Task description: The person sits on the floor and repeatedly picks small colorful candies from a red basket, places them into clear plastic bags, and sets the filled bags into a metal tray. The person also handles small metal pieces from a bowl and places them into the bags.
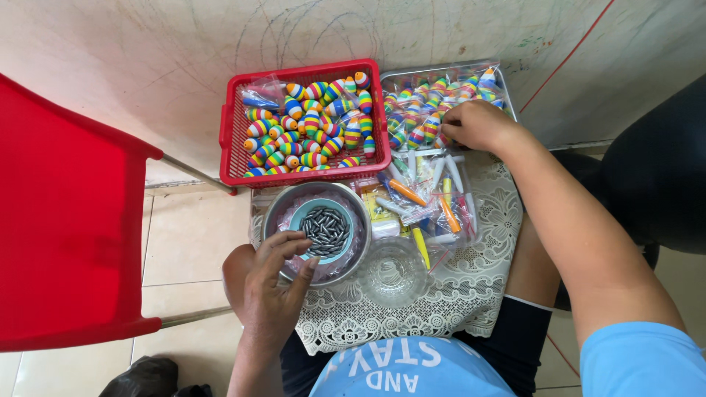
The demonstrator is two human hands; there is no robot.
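Note:
My left hand (pixel 273 283) rests with fingers apart on the near rim of a steel bowl (pixel 276 209). Inside it sits a small blue dish (pixel 298 213) filled with dark metal sinkers (pixel 326 231). My right hand (pixel 478 125) reaches to the far right and pinches at clear bags of rainbow-striped floats (pixel 415 110) on a metal tray (pixel 507 88); what the fingers hold is hidden. Between the hands lie small bags of orange, yellow and white sticks (pixel 434 198).
A red plastic basket (pixel 229 136) holds several loose striped floats. An empty clear glass dish (pixel 393 273) sits near my lap on a white lace cloth (pixel 478 272). A red chair (pixel 66 220) stands at left, a pale wall behind.

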